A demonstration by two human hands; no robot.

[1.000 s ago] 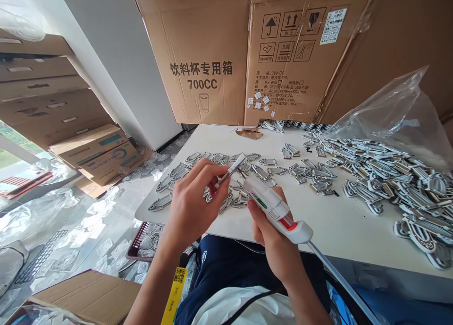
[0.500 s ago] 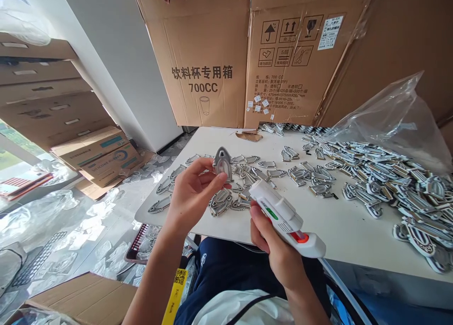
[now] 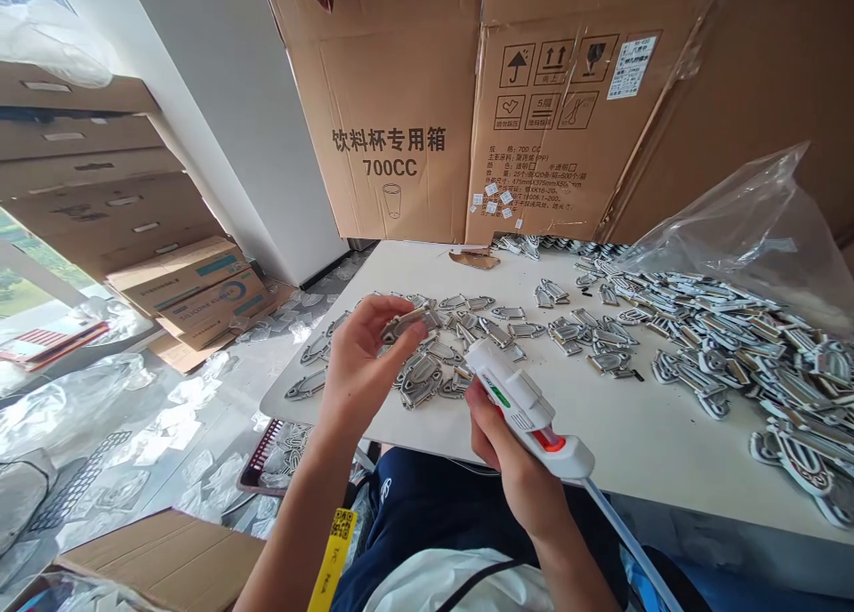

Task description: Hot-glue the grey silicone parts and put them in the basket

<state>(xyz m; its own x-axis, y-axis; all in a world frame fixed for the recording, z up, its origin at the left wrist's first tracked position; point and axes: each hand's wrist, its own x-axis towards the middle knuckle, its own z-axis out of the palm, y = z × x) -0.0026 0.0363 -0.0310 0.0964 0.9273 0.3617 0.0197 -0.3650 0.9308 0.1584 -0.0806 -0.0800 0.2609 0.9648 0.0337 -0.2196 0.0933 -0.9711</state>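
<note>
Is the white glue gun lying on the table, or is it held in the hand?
Held: the right hand wraps around the white glue gun, thumb against its side.

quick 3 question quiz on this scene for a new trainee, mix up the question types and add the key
1. Multiple choice: what does the right hand hold? a) scissors b) a white glue gun c) a paintbrush

2. True or false: the left hand holds a gray frame-like piece.

3. Fill in the blank: the cardboard box standing behind the white table is printed "___CC".

Key: 1. b; 2. true; 3. 700
</note>
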